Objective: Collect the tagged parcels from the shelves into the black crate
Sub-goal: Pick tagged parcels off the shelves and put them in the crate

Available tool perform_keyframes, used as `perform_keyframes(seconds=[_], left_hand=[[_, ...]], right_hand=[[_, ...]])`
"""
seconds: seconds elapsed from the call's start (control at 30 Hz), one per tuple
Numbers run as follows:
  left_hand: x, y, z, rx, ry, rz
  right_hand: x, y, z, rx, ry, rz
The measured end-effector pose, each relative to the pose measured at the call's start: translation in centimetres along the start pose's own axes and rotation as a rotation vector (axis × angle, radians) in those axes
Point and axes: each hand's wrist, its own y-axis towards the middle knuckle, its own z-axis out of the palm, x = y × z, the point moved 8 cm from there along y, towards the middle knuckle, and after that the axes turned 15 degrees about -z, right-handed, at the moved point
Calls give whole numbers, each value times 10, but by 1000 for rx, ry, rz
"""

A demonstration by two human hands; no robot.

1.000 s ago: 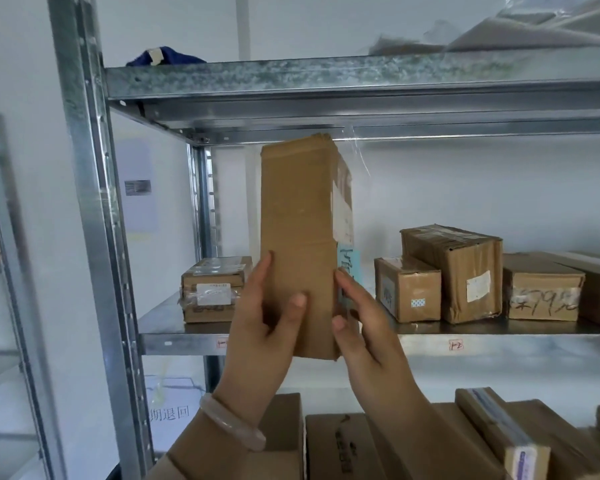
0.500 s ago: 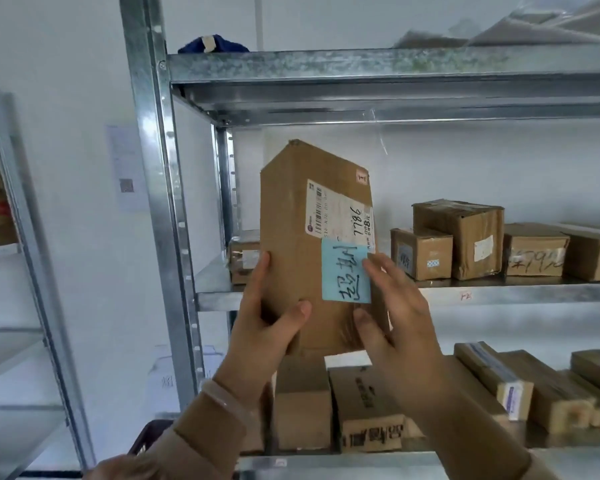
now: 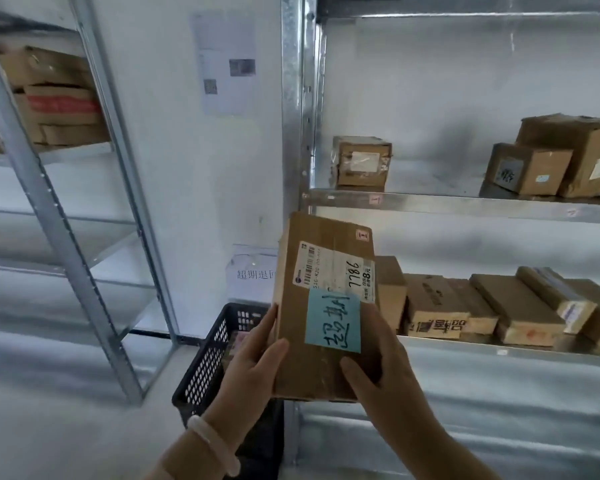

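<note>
A tall brown cardboard parcel [image 3: 323,268] with a white shipping label and a blue handwritten tag [image 3: 333,322] is held upright in front of the shelves. My left hand [image 3: 252,368] grips its lower left edge, thumb across the front. My right hand [image 3: 378,368] grips the lower right edge, thumb on the front below the tag. The black perforated crate [image 3: 205,362] stands on the floor just below and left of the parcel, partly hidden by my left hand and arm. Something pinkish lies inside it.
The metal shelf rack [image 3: 465,204] on the right holds a small wrapped box [image 3: 361,161], two boxes [image 3: 534,168] further right and several flat parcels [image 3: 482,306] on the lower shelf. Its steel upright [image 3: 293,109] stands above the crate. A second rack [image 3: 49,188] with boxes stands at left.
The parcel has come down and away from the middle shelf, now level with the lower shelf above the crate. The view has turned down and left, bringing the crate into sight.
</note>
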Motion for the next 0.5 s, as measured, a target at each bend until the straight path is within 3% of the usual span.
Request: perform_keyframes(seconds=[0.1,0.2,0.5], left_hand=[[28,-20,-47,-130,107,9],[48,-31,-80,-136,62,-23],[87,-10,-142,-280,177,-118]], right_hand=[[-1,-21,43,104,-87,1],[-6,-32,83,222,-108,33],[-46,-20,158,298,-32,107]])
